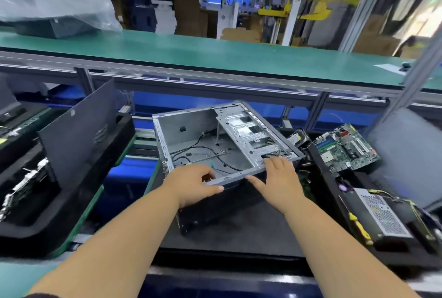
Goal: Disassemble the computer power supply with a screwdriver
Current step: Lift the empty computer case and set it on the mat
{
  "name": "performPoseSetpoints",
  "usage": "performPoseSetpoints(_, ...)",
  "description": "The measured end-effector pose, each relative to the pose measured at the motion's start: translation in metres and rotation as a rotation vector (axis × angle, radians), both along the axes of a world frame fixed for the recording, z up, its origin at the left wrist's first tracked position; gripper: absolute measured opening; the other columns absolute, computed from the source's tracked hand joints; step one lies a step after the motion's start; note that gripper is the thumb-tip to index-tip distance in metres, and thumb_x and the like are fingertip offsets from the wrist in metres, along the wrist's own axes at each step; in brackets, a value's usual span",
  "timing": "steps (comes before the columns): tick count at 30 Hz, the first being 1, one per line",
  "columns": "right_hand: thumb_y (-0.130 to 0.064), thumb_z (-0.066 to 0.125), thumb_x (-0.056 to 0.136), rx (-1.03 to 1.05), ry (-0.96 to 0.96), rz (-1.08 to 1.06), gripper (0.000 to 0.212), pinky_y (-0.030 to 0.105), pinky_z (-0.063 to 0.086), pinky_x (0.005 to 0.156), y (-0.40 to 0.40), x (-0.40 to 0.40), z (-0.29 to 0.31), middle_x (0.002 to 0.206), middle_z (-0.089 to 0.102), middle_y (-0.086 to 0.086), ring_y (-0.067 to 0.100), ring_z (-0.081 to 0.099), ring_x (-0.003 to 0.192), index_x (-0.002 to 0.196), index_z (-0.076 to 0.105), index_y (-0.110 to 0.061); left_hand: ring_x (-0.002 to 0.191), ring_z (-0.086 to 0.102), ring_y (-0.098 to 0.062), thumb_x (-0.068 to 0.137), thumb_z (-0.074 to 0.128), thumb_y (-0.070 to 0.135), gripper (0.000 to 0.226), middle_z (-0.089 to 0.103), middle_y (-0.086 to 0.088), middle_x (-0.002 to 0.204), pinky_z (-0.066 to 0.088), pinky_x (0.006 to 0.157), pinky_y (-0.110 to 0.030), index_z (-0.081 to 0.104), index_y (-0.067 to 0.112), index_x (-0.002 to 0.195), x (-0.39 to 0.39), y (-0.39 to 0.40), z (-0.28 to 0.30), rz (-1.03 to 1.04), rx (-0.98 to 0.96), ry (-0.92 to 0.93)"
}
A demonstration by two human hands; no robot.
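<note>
Both our forearms reach forward from the bottom edge to the stripped computer case (pixel 215 142), which sits tilted on the black mat (pixel 239 226). Our left hand (pixel 191 184) grips the near rim, fingers curled over it and thumb along the edge; our right hand (pixel 277 179) presses on the drive cage with fingers straight and together. We judge the case should be set aside steadily with both hands, since the power supply (pixel 380 216) lies well apart at right beside the yellow screwdriver (pixel 358 228), near the motherboard (pixel 346 149).
</note>
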State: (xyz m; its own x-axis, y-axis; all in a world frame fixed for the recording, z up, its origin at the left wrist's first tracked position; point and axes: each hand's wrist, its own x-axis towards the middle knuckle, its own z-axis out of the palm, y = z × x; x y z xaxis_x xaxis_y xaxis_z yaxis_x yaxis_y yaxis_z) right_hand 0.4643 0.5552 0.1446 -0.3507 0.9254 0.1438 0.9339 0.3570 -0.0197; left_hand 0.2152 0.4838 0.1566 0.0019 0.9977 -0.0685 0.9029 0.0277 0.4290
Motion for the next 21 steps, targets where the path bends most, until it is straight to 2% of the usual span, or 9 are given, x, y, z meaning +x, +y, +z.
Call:
performPoseSetpoints(3, -0.079, 0.026, 0.087, 0.014, -0.016, -0.061, 0.087, 0.037, 0.027, 0.115, -0.018, -0.008, 0.003, 0.137, 0.050, 0.005, 0.027, 0.037, 0.131, 0.138, 0.047, -0.012, 0.102, 0.060, -0.006, 0.076, 0.057, 0.074, 0.042, 0.064, 0.021, 0.110, 0.049, 0.092, -0.033, 0.060, 0.045, 0.106, -0.017, 0.002, 0.003, -0.099, -0.031, 0.018)
performPoseSetpoints(6, -0.077, 0.020, 0.088, 0.045, -0.118, -0.065, 0.084, 0.037, 0.031, 0.108, -0.033, -0.014, 0.007, 0.127, 0.054, 0.005, 0.027, 0.043, 0.118, 0.134, 0.051, -0.014, 0.106, 0.059, -0.003, 0.080, 0.060, 0.068, 0.041, 0.062, 0.022, 0.114, 0.048, 0.092, -0.029, 0.061, 0.042, 0.112, -0.036, 0.005, 0.006, -0.185, -0.045, 0.023)
performPoseSetpoints(9, -0.075, 0.021, 0.091, 0.036, -0.141, -0.031, 0.080, 0.038, 0.030, 0.109, -0.042, -0.022, 0.010, 0.125, 0.056, 0.003, 0.027, 0.044, 0.115, 0.134, 0.053, -0.016, 0.116, 0.055, -0.009, 0.081, 0.071, 0.056, 0.047, 0.060, 0.012, 0.122, 0.044, 0.102, -0.031, 0.063, 0.032, 0.121, -0.059, 0.009, 0.010, -0.262, -0.013, -0.014)
performPoseSetpoints(11, -0.075, 0.021, 0.090, 0.020, -0.151, 0.011, 0.079, 0.038, 0.031, 0.108, -0.046, -0.032, 0.014, 0.121, 0.058, 0.003, 0.027, 0.044, 0.114, 0.130, 0.056, -0.016, 0.125, 0.049, -0.015, 0.080, 0.075, 0.053, 0.053, 0.057, 0.006, 0.129, 0.036, 0.109, -0.033, 0.063, 0.027, 0.125, -0.077, 0.011, 0.013, -0.280, 0.044, 0.033)
performPoseSetpoints(15, -0.079, 0.022, 0.087, -0.029, -0.164, 0.059, 0.079, 0.039, 0.039, 0.099, -0.052, -0.056, 0.027, 0.108, 0.061, 0.004, 0.027, 0.048, 0.108, 0.108, 0.064, -0.016, 0.141, 0.030, -0.018, 0.070, 0.071, 0.070, 0.069, 0.043, 0.009, 0.148, 0.014, 0.118, -0.036, 0.058, 0.040, 0.131, -0.106, 0.010, 0.015, -0.114, 0.150, 0.280)
performPoseSetpoints(18, -0.081, 0.027, 0.086, -0.065, -0.164, 0.098, 0.072, 0.038, 0.041, 0.086, -0.052, -0.070, 0.034, 0.097, 0.061, 0.005, 0.026, 0.051, 0.099, 0.088, 0.060, -0.017, 0.145, 0.017, -0.023, 0.067, 0.068, 0.077, 0.078, 0.032, 0.009, 0.154, -0.002, 0.119, -0.044, 0.051, 0.046, 0.136, -0.116, 0.003, 0.015, 0.080, 0.161, 0.331)
performPoseSetpoints(21, -0.078, 0.035, 0.088, -0.121, -0.129, 0.179, 0.066, 0.035, 0.038, 0.074, -0.046, -0.076, 0.041, 0.092, 0.060, 0.005, 0.026, 0.053, 0.093, 0.081, 0.055, -0.015, 0.147, 0.010, -0.028, 0.066, 0.064, 0.080, 0.092, 0.020, 0.000, 0.160, -0.001, 0.121, -0.048, 0.039, 0.041, 0.146, -0.113, -0.008, 0.011, 0.332, 0.173, 0.368)
